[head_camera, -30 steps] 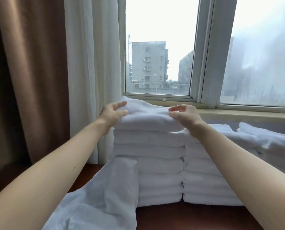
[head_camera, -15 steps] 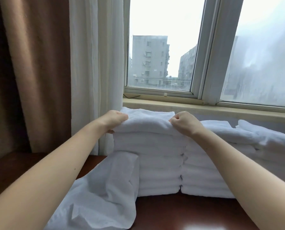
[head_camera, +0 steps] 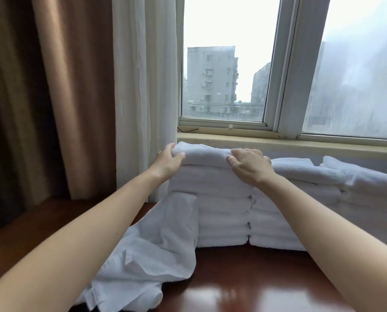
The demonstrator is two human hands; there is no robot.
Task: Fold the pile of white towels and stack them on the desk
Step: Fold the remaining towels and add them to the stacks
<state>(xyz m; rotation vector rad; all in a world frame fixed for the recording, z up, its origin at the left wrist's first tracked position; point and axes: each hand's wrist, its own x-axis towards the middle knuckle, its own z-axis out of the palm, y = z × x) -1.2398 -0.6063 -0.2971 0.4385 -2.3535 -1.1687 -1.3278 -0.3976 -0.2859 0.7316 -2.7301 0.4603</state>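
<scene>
The top folded white towel lies on the left stack of folded towels at the back of the desk. My left hand grips its left end, fingers over the top and thumb on the front. At the right end my right hand holds the towel with bent fingers, thumb against the front edge. A second stack stands directly to the right, partly behind my right arm. One unfolded white towel lies crumpled at the front left, leaning on the left stack.
The dark red wooden desk shows bare in front of the stacks. A third pile of towels sits at the far right. Behind are the window sill, a white sheer curtain and a brown curtain on the left.
Both hands stayed on the ends of the top towel. The tight fists of half a second ago have loosened, and the fingers lie more over the towel's top.
</scene>
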